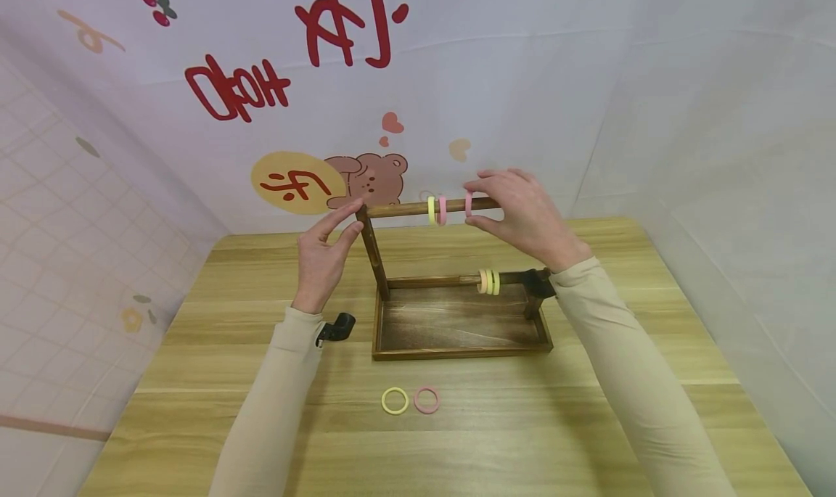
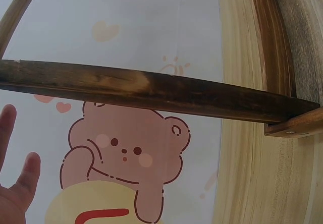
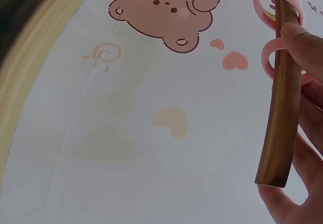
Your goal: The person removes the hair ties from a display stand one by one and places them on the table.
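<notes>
My right hand [image 1: 525, 210] pinches a pink ring [image 1: 468, 203] that encircles the upper bar [image 1: 398, 210] of a dark wooden stand. Farther left on that bar hang a yellow ring [image 1: 431, 210] and another pink ring [image 1: 442, 211], side by side. The bar's free end [image 3: 272, 178] shows in the right wrist view. At the top of the upright post [image 1: 372, 247], my left hand [image 1: 321, 261] is raised with fingers and thumb apart; whether a fingertip touches the wood is unclear. Nothing is held in it.
Several yellow and orange-toned rings [image 1: 488, 281] hang on the stand's lower bar [image 1: 424, 281], its right end hidden by a wrist camera. A yellow ring [image 1: 395, 401] and a pink ring [image 1: 427, 400] lie flat on the table before the stand's tray [image 1: 451, 354]. Behind hangs a printed cloth [image 1: 522, 69].
</notes>
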### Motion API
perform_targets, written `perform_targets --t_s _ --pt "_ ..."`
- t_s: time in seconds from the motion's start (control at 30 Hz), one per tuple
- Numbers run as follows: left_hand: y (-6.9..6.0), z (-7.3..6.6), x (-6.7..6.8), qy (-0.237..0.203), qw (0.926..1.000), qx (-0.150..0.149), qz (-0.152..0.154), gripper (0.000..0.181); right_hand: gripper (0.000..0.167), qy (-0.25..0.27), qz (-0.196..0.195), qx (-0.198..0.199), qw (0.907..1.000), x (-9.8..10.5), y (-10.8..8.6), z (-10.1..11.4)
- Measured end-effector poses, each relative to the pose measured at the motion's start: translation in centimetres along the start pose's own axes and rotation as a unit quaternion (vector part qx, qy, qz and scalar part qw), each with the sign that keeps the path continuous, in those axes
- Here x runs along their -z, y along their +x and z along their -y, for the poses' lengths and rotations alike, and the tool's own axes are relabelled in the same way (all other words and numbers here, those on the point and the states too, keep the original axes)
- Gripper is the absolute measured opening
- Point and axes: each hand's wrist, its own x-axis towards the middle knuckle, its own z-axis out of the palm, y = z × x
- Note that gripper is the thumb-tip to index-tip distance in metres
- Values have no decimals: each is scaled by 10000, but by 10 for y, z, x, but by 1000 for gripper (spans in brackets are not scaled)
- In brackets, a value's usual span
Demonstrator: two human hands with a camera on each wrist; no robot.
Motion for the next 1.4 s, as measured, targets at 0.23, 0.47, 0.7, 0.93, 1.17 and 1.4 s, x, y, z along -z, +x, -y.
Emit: perform_targets --t_s 0.23,0.47,0.7,0.93,1.17,1.4 --pt "0 0 0 -71 10000 -35 -4 33 52 21 28 -88 10000 3 -3 -1" --pt "0 1 0 -60 10000 -53 -30 33 53 31 -19 -110 9999 6 -5 -3" --pt "0 -2 -1 101 9999 17 -46 33 53 85 -31 -168 9998 8 -9 -6" --pt "1 5 -1 155 9999 58 -50 34 54 66 -35 -232 9997 9 -13 -8" --pt "4 32 -1 155 9999 21 -56 36 55 64 -72 -276 9996 11 -16 -9" --pt "4 36 1 122 9999 -116 -24 35 55 68 -125 -316 9994 13 -19 -12"
